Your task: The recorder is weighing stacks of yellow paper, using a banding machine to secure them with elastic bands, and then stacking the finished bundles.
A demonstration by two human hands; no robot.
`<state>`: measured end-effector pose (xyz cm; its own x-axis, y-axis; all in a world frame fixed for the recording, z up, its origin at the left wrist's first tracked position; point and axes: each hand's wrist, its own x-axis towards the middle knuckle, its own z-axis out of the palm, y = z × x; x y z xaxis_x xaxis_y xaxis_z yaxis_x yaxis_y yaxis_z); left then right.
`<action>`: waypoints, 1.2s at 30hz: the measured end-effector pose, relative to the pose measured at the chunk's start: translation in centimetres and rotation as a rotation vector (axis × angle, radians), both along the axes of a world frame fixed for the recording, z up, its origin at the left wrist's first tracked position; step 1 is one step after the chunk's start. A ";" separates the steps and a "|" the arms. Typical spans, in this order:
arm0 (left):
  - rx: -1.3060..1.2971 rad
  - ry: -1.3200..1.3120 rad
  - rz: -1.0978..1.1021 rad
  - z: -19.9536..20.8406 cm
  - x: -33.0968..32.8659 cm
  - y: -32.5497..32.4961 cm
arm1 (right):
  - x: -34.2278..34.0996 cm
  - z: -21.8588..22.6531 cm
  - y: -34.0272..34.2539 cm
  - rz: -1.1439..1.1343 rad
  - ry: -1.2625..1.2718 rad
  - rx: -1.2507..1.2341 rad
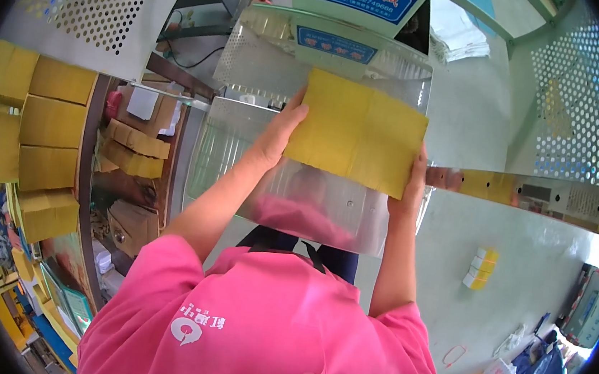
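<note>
Yellow paper stack [359,131] up at 12 o'clock over steel machine table [326,211]; left hand [275,138] and right hand [412,187] fingers clamped on its edges. Not yet set down; more yellow stacks [49,123] at 9 o'clock.

One head-worn fisheye looks steeply down, close over the metal machine [312,203].

A small factory workshop, this: a steel machine [328,38] with perforated metal guards [94,1], stacked yellow paper bundles [49,127] on the left, bare concrete floor [516,258], scattered cartons.
</note>
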<state>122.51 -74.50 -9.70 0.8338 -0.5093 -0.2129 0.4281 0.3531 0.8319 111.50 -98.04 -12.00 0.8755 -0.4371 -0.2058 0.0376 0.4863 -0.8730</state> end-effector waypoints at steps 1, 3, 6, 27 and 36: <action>-0.021 -0.005 -0.005 -0.2 0.0 0.2 | 0.0 0.1 0.0 0.011 -0.006 0.001; -0.041 -0.011 0.002 -0.1 -0.2 0.3 | -0.2 0.4 -0.3 0.060 -0.015 0.012; -0.005 0.008 0.035 0.3 -0.6 -0.3 | -0.2 0.3 0.2 0.074 -0.016 0.008; 0.134 -0.023 0.071 -2.8 -1.6 -3.3 | 0.3 -1.3 -1.0 -0.026 0.072 0.136; 0.234 -0.014 0.076 -1.7 -1.9 -4.3 | -0.1 -2.1 -1.5 -0.011 0.044 0.202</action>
<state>120.62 -78.82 -11.45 0.8717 -0.3829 -0.3058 0.3955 0.1814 0.9004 111.44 -99.52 -14.10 0.8588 -0.3930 -0.3285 0.0077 0.6512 -0.7589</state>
